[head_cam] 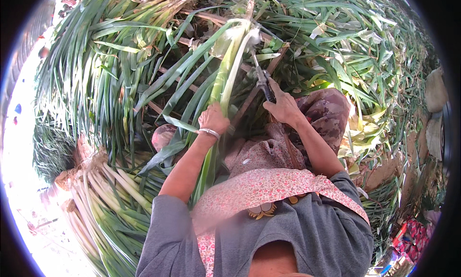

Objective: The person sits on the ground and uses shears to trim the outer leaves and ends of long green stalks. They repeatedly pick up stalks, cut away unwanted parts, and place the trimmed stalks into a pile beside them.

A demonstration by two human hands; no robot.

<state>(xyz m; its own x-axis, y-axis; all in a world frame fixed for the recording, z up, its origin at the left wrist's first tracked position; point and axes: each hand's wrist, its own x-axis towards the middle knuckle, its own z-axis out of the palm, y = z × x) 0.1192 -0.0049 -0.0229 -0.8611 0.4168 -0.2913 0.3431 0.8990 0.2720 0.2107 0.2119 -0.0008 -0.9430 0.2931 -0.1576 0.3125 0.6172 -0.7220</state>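
My left hand (214,119), with a bracelet at the wrist, is closed around green onion stalks (222,83). Their pale root ends point away from me, and long green leaves hang to the left and below the hand. To the right, my right hand (282,103) grips the dark handle of an air blow gun (262,76). Its thin metal nozzle reaches up to the pale ends of the stalks, where loose whitish skin is blurred. A reddish-brown hose (291,151) runs from below the right hand over my lap.
Green onions with long leaves (108,75) are heaped at the upper left. Another pile, white ends showing (108,190), lies at the lower left. Stripped leaves and skins (363,43) spread across the right. Wooden slats (252,100) show between my knees, under the held stalks.
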